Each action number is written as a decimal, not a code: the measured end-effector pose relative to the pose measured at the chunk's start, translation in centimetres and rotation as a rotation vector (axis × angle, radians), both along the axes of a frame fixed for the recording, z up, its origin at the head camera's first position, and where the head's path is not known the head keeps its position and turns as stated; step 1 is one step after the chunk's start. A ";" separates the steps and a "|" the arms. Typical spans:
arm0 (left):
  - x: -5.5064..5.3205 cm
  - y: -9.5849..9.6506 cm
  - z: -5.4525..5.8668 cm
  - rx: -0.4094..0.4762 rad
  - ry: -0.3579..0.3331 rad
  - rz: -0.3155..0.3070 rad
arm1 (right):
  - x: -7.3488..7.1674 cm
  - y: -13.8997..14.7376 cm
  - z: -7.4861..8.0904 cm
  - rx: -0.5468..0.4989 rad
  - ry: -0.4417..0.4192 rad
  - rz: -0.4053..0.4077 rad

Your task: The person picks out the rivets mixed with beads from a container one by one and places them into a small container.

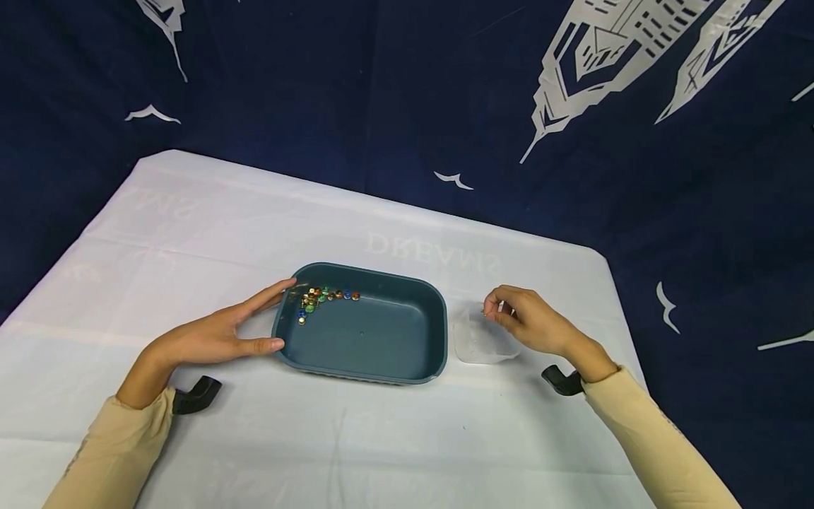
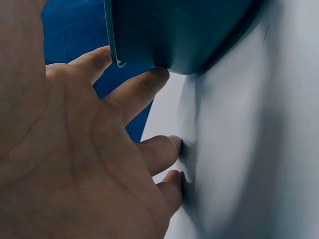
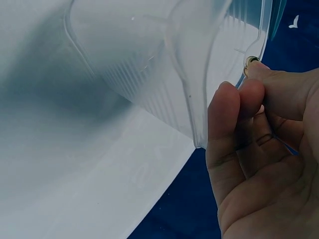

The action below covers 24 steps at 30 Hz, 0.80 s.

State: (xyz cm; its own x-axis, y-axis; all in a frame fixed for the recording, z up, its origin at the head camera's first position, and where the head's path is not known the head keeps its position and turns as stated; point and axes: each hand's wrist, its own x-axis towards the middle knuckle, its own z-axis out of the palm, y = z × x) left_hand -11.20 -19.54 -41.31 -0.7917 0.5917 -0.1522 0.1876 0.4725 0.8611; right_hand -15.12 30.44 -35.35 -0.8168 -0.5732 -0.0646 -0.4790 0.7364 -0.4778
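A dark teal plastic basin (image 1: pixel 362 332) stands on the table, with several small shiny beads (image 1: pixel 309 300) in blue, green, amber and gold gathered at its left end. My left hand (image 1: pixel 219 332) touches that end, its fingers and thumb spread and fairly straight; in the left wrist view, fingertips (image 2: pixel 159 74) meet the basin's outer wall. To the right of the basin is a clear plastic container (image 1: pixel 478 343). Over its far right rim, my right hand (image 1: pixel 531 322) pinches a small green and gold bead (image 3: pixel 253 59), mostly covered by the fingertips.
A white cloth (image 1: pixel 286 438) with faint lettering covers the table. Behind it hangs a dark blue cloth (image 1: pixel 305 85) with white bird and building prints. Black wrist mounts (image 1: pixel 197 396) stick out from both sleeves.
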 end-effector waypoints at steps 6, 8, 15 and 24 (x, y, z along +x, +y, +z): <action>0.1 -0.1 0.0 0.014 -0.003 0.001 | 0.0 0.0 0.1 -0.009 0.003 0.005; 0.1 -0.1 0.0 0.016 -0.006 0.001 | 0.0 0.0 0.2 -0.010 0.002 0.002; 0.1 -0.1 0.1 0.012 -0.012 0.001 | 0.1 0.0 0.2 -0.007 -0.004 -0.008; 0.2 0.0 0.1 0.013 -0.013 0.003 | 0.1 -0.1 0.3 -0.009 -0.024 -0.013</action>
State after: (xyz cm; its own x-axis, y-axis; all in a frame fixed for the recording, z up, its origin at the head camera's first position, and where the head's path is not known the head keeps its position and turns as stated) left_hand -11.02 -19.58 -41.21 -0.7917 0.5910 -0.1549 0.1748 0.4620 0.8695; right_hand -15.07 30.35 -35.07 -0.8228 -0.5629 -0.0789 -0.4575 0.7383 -0.4956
